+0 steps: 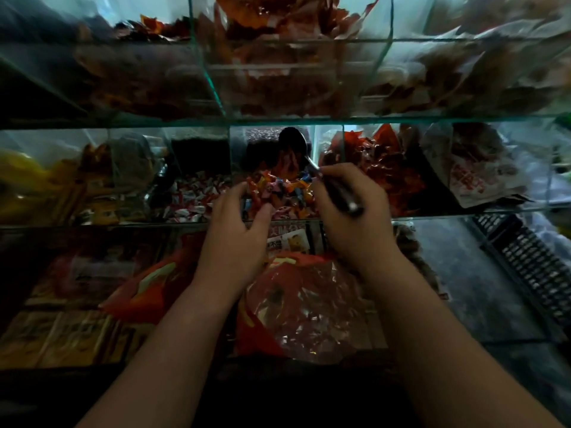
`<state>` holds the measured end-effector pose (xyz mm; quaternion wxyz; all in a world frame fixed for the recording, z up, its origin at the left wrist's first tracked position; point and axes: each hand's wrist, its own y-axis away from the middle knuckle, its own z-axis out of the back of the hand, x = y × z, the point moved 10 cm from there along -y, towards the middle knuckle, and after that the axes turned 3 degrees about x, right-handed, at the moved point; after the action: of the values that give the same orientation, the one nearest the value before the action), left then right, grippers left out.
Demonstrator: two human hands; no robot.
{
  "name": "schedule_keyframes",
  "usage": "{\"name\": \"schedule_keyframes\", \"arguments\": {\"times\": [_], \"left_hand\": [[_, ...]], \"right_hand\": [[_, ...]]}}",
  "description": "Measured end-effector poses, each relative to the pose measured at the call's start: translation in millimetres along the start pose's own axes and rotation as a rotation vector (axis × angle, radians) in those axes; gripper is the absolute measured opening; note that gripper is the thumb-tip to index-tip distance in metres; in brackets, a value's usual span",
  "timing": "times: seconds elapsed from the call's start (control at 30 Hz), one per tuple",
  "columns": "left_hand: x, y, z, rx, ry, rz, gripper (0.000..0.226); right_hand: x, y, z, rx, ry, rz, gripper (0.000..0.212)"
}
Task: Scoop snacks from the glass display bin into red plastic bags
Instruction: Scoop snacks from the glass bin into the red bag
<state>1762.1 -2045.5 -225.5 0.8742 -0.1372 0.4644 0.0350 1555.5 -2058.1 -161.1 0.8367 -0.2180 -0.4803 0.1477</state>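
Small wrapped snacks (285, 189) in orange, pink and blue fill the middle compartment of the glass display bin (340, 215). My right hand (349, 220) grips the dark handle of a metal scoop (341, 193), whose bowl (292, 140) tilts up at the back of that compartment. My left hand (238, 223) reaches over the bin's front edge, fingers spread and touching the snacks. A red plastic bag (306, 304) lies below my hands, partly filled and crumpled. A second red bag (145, 291) lies to its left.
Neighbouring compartments hold red-and-white wrapped candies (194, 199), red packets (383, 168) and a white printed bag (472, 177). An upper glass shelf (278, 120) of snacks hangs over the bin. Boxed goods (61, 335) sit lower left; a black grid crate (531, 261) stands at right.
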Motion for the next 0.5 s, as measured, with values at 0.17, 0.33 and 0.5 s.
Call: {"name": "schedule_keyframes", "arguments": {"times": [0.17,0.33,0.5], "left_hand": [[11,22,-7,0.089,-0.061,0.027,0.064],[18,44,-18,0.204,-0.207,0.092,0.080],[49,80,-27,0.347,-0.310,0.268,0.100]], "right_hand": [[-1,1,-34,0.187,0.272,0.140,0.025],[13,37,24,-0.131,-0.029,0.076,0.010],[-15,102,69,-0.291,-0.647,-0.449,0.013]]}}
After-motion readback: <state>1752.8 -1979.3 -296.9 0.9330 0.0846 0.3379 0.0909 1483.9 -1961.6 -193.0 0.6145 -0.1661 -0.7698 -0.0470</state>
